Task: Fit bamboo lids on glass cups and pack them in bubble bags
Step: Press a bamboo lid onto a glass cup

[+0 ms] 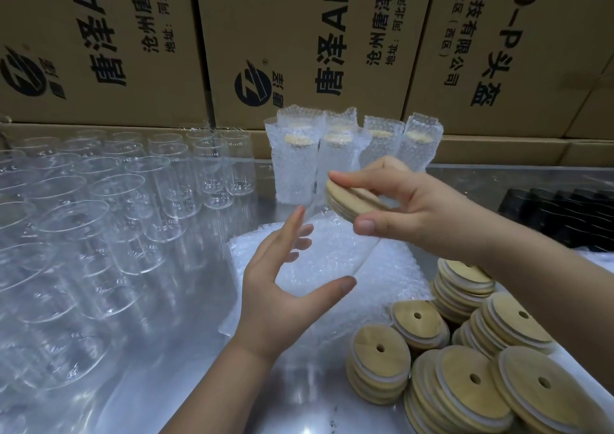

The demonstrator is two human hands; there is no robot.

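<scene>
A: Here, fingers and thumb of the right hand pinch one lid by its edge, tilted, above the bags.
B: And the left hand?
A: Spread wide, empty, just below the lid. Whether a cup hangs under the lid, I cannot tell.
B: Risk?
A: An edge-only pinch may slip. A dropped lid could strike the bare cups nearby, or seat crooked.

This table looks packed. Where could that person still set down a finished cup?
Bare table shows in the near strip between the glass cups and the bubble bags, and at the back right between the packed cups and black items. Crowded: the left side and the lid stacks.
</scene>
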